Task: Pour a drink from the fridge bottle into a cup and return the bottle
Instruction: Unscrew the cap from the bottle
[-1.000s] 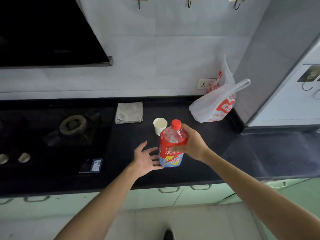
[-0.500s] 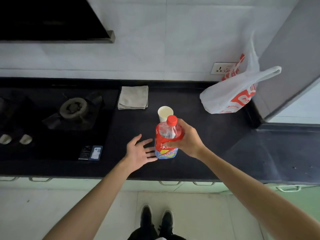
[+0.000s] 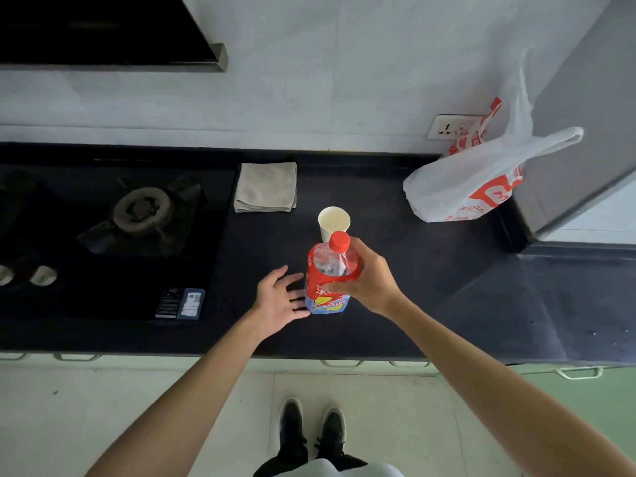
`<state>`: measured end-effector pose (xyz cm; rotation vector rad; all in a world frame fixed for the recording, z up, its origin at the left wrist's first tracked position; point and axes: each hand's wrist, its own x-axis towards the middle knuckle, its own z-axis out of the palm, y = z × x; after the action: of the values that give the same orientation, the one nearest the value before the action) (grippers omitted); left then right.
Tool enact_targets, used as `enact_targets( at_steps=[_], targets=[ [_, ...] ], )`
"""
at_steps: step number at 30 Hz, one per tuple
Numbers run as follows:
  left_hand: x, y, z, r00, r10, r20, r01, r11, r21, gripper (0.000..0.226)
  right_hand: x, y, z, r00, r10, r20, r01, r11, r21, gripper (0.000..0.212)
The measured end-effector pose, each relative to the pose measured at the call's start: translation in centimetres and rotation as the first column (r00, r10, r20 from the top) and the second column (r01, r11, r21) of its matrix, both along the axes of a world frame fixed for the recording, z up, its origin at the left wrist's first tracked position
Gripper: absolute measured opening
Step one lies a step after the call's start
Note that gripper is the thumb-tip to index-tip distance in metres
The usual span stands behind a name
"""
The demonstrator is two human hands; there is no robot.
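standing upright on the dark bench (image 3: 395, 287), the bottle (image 3: 328, 280) sits just in front of the empty paper cup (image 3: 334, 222), its red cap (image 3: 339, 242) screwed on; right hand (image 3: 368, 278) wrapped around the upper shoulder of the bottle, grip clamped on it; left hand (image 3: 278, 297) with fingers spread apart and holding nothing, fingertips close beside the lower label, contact not clear from this view; folded cloth (image 3: 265, 186) and plastic bag (image 3: 471, 180) lie well apart behind, gas burner (image 3: 144, 208) to the left; judged handling: a large thin-walled plastic bottle, apparently mostly full, so fairly heavy and liable to flex if squeezed; the film label may be slick, more so if cold from the fridge; the body mid-label offers the firmest hold for steadying, leaving the cap free for the other hand to unscrew; the cup looks light and easy to tip, so pouring calls for a slow tilt
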<state>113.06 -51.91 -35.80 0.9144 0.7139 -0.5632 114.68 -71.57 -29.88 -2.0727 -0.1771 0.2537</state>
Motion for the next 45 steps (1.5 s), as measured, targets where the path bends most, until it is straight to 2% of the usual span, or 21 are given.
enact_targets(
  at_steps=[13,23,27,30,32,35,37,40,42,44,45],
  targets=[
    [-0.6,0.5,0.3,0.998,-0.029,0.058,0.025,0.997,0.071,0.031,-0.3,1.7,-0.8,0.999,-0.033,0.016,0.032,0.999,0.044,0.072],
    [-1.2,1.5,1.2,0.992,0.016,0.128,-0.024,0.998,0.056,0.032,-0.2,2.4,-1.3,0.999,-0.032,0.026,0.031,0.999,0.018,0.075],
    [-1.4,1.8,1.9,0.967,-0.097,0.236,0.062,0.987,0.150,0.027,-0.1,2.4,-1.5,0.999,-0.020,0.031,0.020,1.000,0.016,0.077],
    [-1.6,2.0,2.4,0.876,-0.317,0.365,0.193,0.922,0.337,0.038,0.0,2.2,-1.4,0.999,0.000,0.039,0.000,1.000,-0.007,0.081],
    [-1.7,1.9,2.6,0.783,-0.471,0.406,0.240,0.831,0.502,0.052,0.0,2.3,-1.4,0.999,0.024,0.022,-0.023,0.999,-0.037,0.083],
    [-1.6,1.8,2.7,0.678,-0.608,0.414,0.241,0.715,0.656,0.069,0.3,2.2,-0.6,0.994,0.098,-0.054,-0.103,0.990,-0.097,0.085],
    [-1.2,1.8,2.9,0.613,-0.669,0.420,0.213,0.652,0.728,0.075,0.7,1.7,0.7,0.985,0.159,-0.068,-0.170,0.960,-0.224,0.081],
    [-0.4,1.6,3.6,0.540,-0.723,0.431,0.160,0.591,0.790,0.082,1.0,1.2,3.7,0.979,0.198,0.041,-0.158,0.875,-0.457,0.078],
    [0.1,1.2,4.4,0.499,-0.760,0.417,0.128,0.541,0.831,0.084,1.2,1.3,5.6,0.964,0.235,0.128,-0.113,0.791,-0.601,0.068],
    [0.6,0.6,4.9,0.457,-0.784,0.420,0.086,0.508,0.857,0.079,1.5,1.9,7.0,0.953,0.282,0.111,-0.116,0.678,-0.726,0.056],
    [0.9,0.4,5.0,0.445,-0.788,0.426,0.065,0.503,0.862,0.076,1.6,2.3,7.4,0.953,0.294,0.074,-0.133,0.626,-0.768,0.057]
  ],
)
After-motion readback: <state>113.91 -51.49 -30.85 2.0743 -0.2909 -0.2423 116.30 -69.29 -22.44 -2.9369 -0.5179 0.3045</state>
